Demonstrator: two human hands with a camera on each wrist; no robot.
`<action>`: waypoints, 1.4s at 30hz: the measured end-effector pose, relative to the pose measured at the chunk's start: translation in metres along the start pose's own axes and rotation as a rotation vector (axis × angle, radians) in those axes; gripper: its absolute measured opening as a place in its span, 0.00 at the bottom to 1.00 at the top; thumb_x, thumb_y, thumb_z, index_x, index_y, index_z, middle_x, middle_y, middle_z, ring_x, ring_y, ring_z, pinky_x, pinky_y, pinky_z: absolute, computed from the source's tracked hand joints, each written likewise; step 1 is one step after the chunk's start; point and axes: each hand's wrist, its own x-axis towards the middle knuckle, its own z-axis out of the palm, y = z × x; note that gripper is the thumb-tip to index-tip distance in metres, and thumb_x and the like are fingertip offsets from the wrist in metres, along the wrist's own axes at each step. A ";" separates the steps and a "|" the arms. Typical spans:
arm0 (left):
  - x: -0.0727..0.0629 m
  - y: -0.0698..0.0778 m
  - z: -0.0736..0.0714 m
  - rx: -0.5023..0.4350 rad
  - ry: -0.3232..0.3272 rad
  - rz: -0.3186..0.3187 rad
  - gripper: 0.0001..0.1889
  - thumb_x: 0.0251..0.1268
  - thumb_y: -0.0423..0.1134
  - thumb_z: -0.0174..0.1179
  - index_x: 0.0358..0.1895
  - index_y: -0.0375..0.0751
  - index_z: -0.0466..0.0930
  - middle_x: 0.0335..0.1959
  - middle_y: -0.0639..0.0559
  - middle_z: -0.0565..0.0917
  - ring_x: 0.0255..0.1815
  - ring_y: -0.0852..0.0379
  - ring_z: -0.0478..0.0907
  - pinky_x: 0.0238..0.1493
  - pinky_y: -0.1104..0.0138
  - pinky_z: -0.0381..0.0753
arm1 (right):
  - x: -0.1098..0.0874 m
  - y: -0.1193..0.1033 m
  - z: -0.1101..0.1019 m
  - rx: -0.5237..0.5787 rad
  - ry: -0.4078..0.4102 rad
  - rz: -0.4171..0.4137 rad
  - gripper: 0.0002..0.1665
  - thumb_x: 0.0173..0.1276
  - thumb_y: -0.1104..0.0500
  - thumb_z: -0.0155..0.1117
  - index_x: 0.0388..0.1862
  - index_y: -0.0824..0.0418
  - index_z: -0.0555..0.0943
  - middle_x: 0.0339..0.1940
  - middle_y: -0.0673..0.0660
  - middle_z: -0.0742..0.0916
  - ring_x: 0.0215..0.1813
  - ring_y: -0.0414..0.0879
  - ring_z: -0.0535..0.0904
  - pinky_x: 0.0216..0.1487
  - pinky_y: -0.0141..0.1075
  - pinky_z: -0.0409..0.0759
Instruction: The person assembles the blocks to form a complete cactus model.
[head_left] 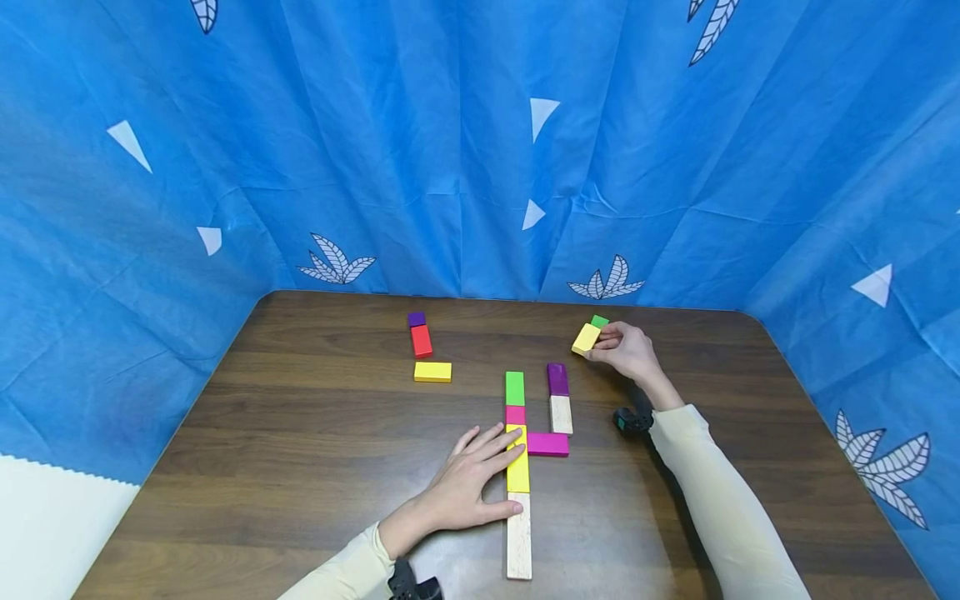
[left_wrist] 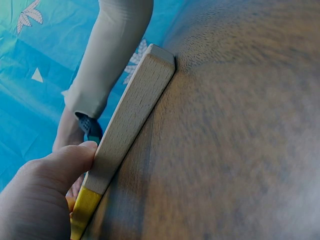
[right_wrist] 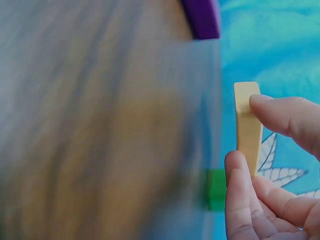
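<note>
My right hand (head_left: 628,350) pinches a yellow block (head_left: 586,338) between thumb and fingers. In the right wrist view the block (right_wrist: 247,132) is seen narrow, with a green block (right_wrist: 216,190) beyond it. My left hand (head_left: 465,483) lies spread, fingertips on a yellow block (head_left: 517,479) in a column and thumb at the long plain wooden block (head_left: 519,542) below it. Above those in the column are a pink block (head_left: 515,414) and a green one (head_left: 514,388). A magenta block (head_left: 549,445) juts right, with a short plain block (head_left: 561,414) and a purple block (head_left: 557,379) above.
At the back left of the wooden table (head_left: 300,433) lie a dark purple block (head_left: 416,318), a red block (head_left: 422,342) and a separate yellow block (head_left: 432,372). Blue curtain (head_left: 420,150) surrounds the table's back and sides.
</note>
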 end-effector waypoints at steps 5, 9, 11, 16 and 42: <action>0.000 -0.001 -0.001 -0.001 -0.003 -0.005 0.39 0.57 0.63 0.62 0.70 0.48 0.70 0.74 0.54 0.67 0.76 0.49 0.61 0.72 0.46 0.58 | 0.002 -0.019 0.002 0.028 -0.041 -0.049 0.36 0.55 0.55 0.75 0.59 0.71 0.74 0.47 0.67 0.87 0.49 0.57 0.85 0.42 0.32 0.78; 0.000 0.000 -0.001 -0.003 -0.003 -0.005 0.39 0.57 0.63 0.62 0.69 0.47 0.71 0.74 0.54 0.67 0.76 0.49 0.61 0.72 0.46 0.58 | 0.005 -0.033 0.010 0.050 -0.074 -0.076 0.35 0.54 0.57 0.76 0.58 0.70 0.74 0.47 0.66 0.87 0.49 0.56 0.85 0.40 0.31 0.79; 0.000 0.000 -0.001 -0.007 -0.006 -0.006 0.39 0.57 0.63 0.62 0.69 0.47 0.71 0.74 0.54 0.67 0.76 0.49 0.61 0.72 0.46 0.58 | 0.007 -0.039 0.015 0.052 -0.093 -0.085 0.35 0.54 0.57 0.77 0.58 0.69 0.75 0.47 0.66 0.87 0.49 0.55 0.85 0.42 0.32 0.80; 0.000 0.000 -0.001 -0.006 -0.025 -0.016 0.39 0.58 0.64 0.61 0.70 0.48 0.70 0.75 0.55 0.66 0.76 0.49 0.60 0.73 0.46 0.57 | 0.009 -0.050 0.026 0.052 -0.158 -0.102 0.35 0.54 0.57 0.77 0.58 0.69 0.75 0.49 0.65 0.86 0.49 0.54 0.84 0.45 0.38 0.82; 0.001 0.001 -0.002 -0.043 -0.060 -0.045 0.39 0.58 0.63 0.61 0.72 0.50 0.67 0.76 0.57 0.64 0.78 0.51 0.57 0.75 0.47 0.54 | 0.013 -0.065 0.056 -0.023 -0.336 -0.198 0.34 0.49 0.60 0.79 0.54 0.71 0.77 0.43 0.63 0.87 0.43 0.50 0.86 0.46 0.40 0.85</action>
